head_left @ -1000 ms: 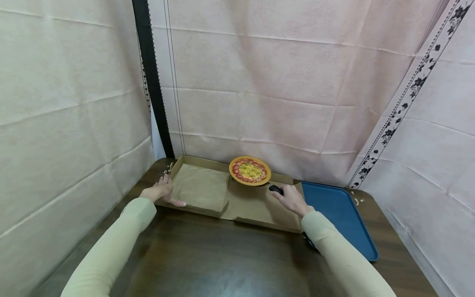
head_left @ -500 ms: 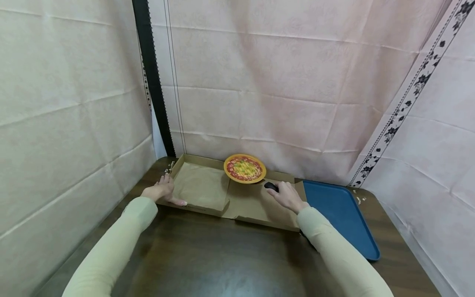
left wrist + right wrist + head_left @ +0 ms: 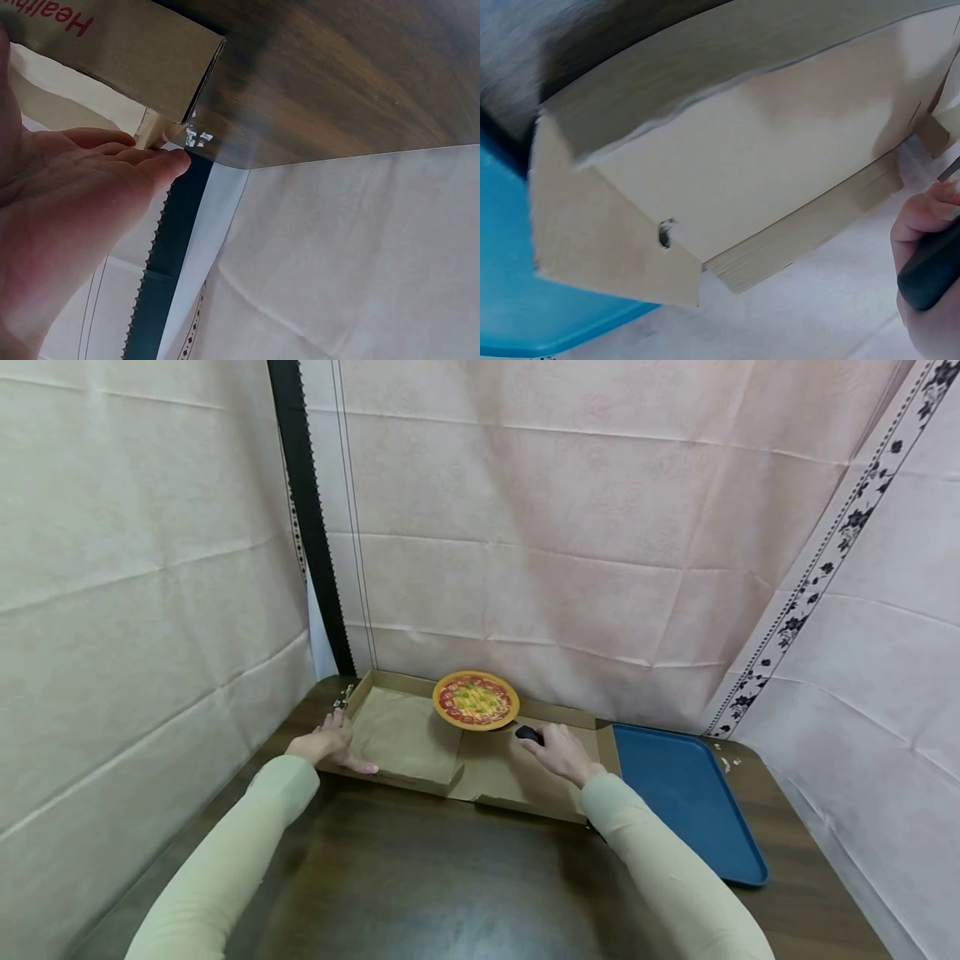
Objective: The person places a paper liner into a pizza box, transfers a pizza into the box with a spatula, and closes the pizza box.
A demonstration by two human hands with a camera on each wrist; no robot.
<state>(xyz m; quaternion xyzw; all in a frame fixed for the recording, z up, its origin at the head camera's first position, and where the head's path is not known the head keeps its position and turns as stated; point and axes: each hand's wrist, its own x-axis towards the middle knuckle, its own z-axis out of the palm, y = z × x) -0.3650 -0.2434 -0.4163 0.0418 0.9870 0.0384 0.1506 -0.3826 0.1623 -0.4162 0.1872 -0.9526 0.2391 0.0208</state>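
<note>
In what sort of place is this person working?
Probably a makeshift filming booth rather than a real kitchen: pale, creased sheets hang behind and beside a dark brown wood-grained table bearing an open brown cardboard box.

The right hand [image 3: 561, 753] has carried the handle [image 3: 529, 735] and, seemingly with it, the pizza [image 3: 474, 702] toward the left edge of the box [image 3: 491, 767].

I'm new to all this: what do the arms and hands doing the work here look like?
They are a person's. The left sleeve and right sleeve are long, plain and pale cream, ending in cuffs at the wrists. The left hand and right hand wear no gloves. No cables or printed markings show on the sleeves.
</note>
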